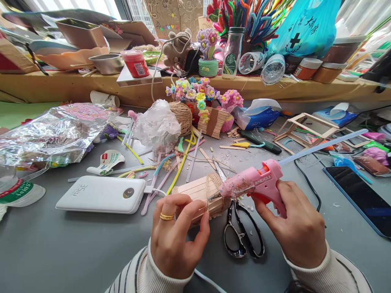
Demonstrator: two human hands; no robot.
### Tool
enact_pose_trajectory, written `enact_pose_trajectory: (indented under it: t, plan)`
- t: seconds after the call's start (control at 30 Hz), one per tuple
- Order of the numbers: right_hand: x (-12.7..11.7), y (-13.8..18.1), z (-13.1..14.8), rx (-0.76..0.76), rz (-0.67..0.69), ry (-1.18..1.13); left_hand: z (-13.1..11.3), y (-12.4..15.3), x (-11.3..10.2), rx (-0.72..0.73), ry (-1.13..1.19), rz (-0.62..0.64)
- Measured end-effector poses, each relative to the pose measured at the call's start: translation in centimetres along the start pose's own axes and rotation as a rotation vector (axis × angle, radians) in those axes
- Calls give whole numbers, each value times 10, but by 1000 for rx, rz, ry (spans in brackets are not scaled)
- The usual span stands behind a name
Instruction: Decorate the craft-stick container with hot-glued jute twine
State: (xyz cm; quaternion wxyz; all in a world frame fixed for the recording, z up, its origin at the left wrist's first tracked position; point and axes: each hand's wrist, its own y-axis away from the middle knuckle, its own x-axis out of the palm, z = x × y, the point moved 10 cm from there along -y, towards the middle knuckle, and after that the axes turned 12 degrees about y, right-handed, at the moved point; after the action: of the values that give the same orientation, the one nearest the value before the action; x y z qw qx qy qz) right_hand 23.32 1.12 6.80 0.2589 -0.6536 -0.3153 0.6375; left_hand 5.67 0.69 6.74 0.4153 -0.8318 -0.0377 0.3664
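Pink glue gun gripped in R hand, L hand pinching twine.

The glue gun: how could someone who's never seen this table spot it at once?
On the grey table, find the twine-wrapped wooden sticks. Just right of them, the person's right hand grips the glue gun. Its pink body, with a long translucent stick poking out behind, sets it apart from the black-handled scissors nearby.

Glue gun glossy plastic; slatted piece matt wood; twine rough.
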Motion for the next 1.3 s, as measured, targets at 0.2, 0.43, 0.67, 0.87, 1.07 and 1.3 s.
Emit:
enact_pose_trajectory:
  t: [0.2,0.43,0.67,0.87,1.07,1.3]
  plan:
    - [0,1,0,-9,0,-24,0,1,-1,10,-3,-2]
    - [-2,2,0,-16,-9,-20,1,0,2,2,2,5]
    - [-1,2,0,-19,-10,-32,0,1,-1,-6,-8,0]
    - [0,3,-1,-13,-1,-27,1,1,0,3,-26,8]
    - [0,4,-2,-14,-5,-31,1,1,1,-11,-21,1]
    - [-2,2,-1,-25,-10,-34,0,3,0,-28,-9,-4]
